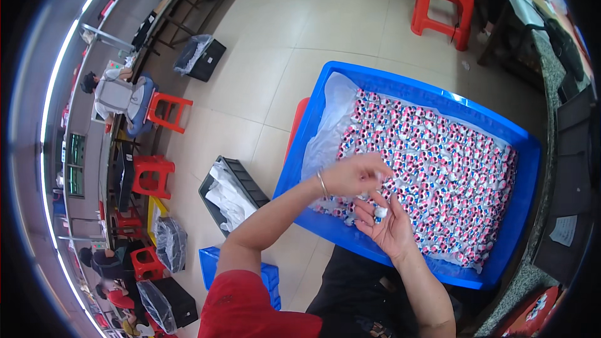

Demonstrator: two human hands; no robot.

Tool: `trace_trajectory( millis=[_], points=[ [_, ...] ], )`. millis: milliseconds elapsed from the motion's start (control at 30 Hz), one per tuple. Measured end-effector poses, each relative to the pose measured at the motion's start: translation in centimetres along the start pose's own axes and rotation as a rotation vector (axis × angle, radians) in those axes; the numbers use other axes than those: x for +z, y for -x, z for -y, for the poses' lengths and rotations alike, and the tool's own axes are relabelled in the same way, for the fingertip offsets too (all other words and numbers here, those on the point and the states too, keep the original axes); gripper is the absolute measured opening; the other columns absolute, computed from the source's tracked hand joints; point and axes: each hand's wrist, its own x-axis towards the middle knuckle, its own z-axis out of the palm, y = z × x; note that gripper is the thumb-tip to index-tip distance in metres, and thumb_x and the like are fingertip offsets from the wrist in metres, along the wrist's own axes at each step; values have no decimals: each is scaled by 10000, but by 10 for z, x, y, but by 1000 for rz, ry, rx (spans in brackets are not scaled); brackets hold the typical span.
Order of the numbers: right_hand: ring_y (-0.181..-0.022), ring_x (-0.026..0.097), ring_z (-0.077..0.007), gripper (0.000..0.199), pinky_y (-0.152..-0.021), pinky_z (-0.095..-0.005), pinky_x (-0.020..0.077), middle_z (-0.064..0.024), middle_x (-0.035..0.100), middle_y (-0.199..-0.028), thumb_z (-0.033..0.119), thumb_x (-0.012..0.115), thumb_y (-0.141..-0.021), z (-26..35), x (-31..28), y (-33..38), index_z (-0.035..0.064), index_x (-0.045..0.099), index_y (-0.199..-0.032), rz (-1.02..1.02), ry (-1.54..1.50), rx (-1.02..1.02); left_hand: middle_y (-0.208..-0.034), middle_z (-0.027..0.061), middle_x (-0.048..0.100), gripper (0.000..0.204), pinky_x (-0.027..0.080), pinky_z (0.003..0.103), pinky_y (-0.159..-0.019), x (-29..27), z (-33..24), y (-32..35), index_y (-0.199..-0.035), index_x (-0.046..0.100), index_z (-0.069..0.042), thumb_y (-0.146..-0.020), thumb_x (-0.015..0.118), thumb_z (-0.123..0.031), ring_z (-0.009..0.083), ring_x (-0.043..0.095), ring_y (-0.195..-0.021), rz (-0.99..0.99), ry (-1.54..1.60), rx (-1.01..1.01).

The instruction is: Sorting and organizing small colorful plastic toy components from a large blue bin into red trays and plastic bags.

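My left hand (355,175), with a bangle on its wrist, hovers over the near left part of a blue plastic tub (300,150). Its fingers are curled into a pinch and slightly blurred; what they hold, if anything, I cannot make out. Just below and to the right, my right hand (391,228) is turned palm up with bent fingers. A small white piece (380,213) rests at its fingers. Many small pink, white and blue figurines (432,169) with dark round spots lie in rows in the tub, on a white plastic sheet (332,106).
A dark crate with white plastic (231,200) stands left of the tub. Red stools (444,6) stand at the far right and along the left. A stone-topped counter (544,69) runs down the right side. A person (122,97) sits at the left workbench.
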Motion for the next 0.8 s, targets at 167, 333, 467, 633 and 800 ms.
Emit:
trace_trajectory(
  millis=[167, 333, 467, 633, 800],
  points=[
    [-1019, 601, -306, 561, -904, -465, 505, -216, 596, -1158, 477, 299, -1002, 8, -3, 0, 31, 582, -1191, -68, 35, -53, -942, 39, 608, 332, 533, 301, -782, -70, 63, -48, -1121, 591, -33, -800, 676, -34, 154, 629, -944, -638, 289, -238],
    [-1025, 585, -312, 572, -925, -475, 487, -212, 589, -1156, 471, 299, -1004, 7, -6, 3, 10, 598, -1162, -87, 17, -58, -987, 154, 608, 338, 537, 355, -793, -92, 104, -84, -1079, 576, -9, -756, 676, -23, 306, 647, -889, -829, -530, -293],
    [-1031, 575, -317, 578, -926, -476, 483, -216, 582, -1164, 474, 295, -1004, 9, -4, 4, 8, 603, -1150, -76, -27, -72, -1035, 208, 567, 276, 506, 439, -811, -88, 122, -99, -1013, 591, 2, -745, 657, -15, 404, 602, -912, -805, -769, -339],
    [-1033, 566, -323, 571, -917, -468, 483, -222, 568, -1186, 470, 293, -1004, 12, 0, 10, 12, 607, -1137, -31, -63, -105, -1055, 169, 576, 263, 505, 440, -819, -80, 143, -102, -1007, 614, -38, -750, 665, -61, 371, 604, -934, -888, -930, -239],
    [-1098, 547, -333, 566, -967, -476, 446, -221, 559, -1210, 472, 297, -1002, 16, -9, 15, 18, 600, -1153, 2, -84, -128, -1099, 191, 550, 250, 508, 455, -795, -70, 142, -109, -969, 600, -29, -732, 676, -55, 388, 597, -944, -858, -844, -274]
  ],
)
